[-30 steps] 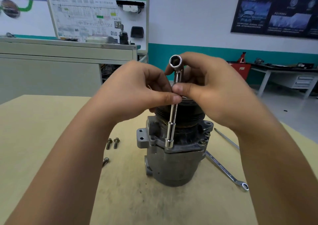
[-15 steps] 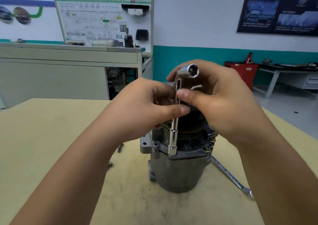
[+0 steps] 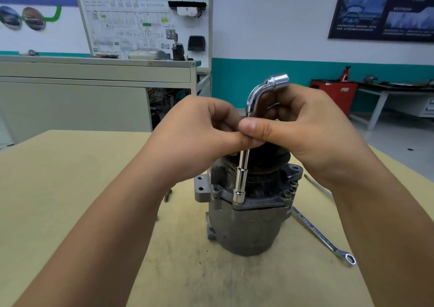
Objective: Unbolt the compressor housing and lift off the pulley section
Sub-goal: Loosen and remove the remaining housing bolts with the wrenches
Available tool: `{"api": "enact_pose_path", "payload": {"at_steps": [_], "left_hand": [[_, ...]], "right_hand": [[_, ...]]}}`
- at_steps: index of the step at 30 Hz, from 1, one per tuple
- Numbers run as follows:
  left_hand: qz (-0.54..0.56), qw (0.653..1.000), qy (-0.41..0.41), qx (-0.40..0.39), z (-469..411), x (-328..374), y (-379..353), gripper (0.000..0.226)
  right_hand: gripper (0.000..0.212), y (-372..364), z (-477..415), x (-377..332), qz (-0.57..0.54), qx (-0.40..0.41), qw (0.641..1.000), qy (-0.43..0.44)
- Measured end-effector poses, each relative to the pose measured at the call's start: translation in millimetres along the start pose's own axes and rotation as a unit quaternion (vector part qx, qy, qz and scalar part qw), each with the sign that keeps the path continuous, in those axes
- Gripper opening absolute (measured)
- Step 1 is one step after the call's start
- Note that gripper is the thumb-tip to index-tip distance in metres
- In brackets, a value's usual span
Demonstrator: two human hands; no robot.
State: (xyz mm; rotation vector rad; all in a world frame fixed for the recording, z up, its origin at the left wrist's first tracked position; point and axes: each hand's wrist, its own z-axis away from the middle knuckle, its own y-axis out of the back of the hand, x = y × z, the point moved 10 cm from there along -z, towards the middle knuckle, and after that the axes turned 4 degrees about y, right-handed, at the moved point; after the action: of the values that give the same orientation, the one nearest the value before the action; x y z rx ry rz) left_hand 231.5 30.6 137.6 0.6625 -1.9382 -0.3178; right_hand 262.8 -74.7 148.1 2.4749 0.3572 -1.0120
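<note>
I am watching both hands pinching the L-shaped socket wrench [image 3: 242, 177] by its upright shaft. The left hand [image 3: 195, 137] is curling its fingers round it, and the right hand [image 3: 312, 130] is pressing its thumb against it. The lower socket is sitting on the flange of the compressor [image 3: 246, 227], which is standing upright on the table [image 3: 70, 177] (a combination wrench [image 3: 324, 238] is lying just beside it).

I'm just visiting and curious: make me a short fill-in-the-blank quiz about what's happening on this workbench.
The chrome L-shaped socket wrench stands ____ on the grey metal compressor. The left hand and right hand pinch its shaft, so ____ (a number) hands hold it. A flat silver spanner lies on the beige table, on the compressor's ____ side.
Missing words: upright, two, right.
</note>
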Motion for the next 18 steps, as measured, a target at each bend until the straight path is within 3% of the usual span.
{"api": "enact_pose_path", "payload": {"at_steps": [5,15,18], "left_hand": [[0.001,1.000,-0.002,0.000,-1.0,-1.3,-0.1,0.024],[0.058,0.997,0.013,-0.048,-1.3,-5.6,0.6,0.029],[0.080,0.993,0.018,-0.087,0.6,-7.1,-6.9,0.020]], "right_hand": [[0.040,1.9,-0.5,5.5,0.021,0.012,1.000,-0.015],[0.015,-1.0,-1.6,-0.7,0.019,-0.014,1.000,0.006],[0.016,-2.2,-1.8,-0.6,-0.002,-0.030,1.000,0.006]]}}
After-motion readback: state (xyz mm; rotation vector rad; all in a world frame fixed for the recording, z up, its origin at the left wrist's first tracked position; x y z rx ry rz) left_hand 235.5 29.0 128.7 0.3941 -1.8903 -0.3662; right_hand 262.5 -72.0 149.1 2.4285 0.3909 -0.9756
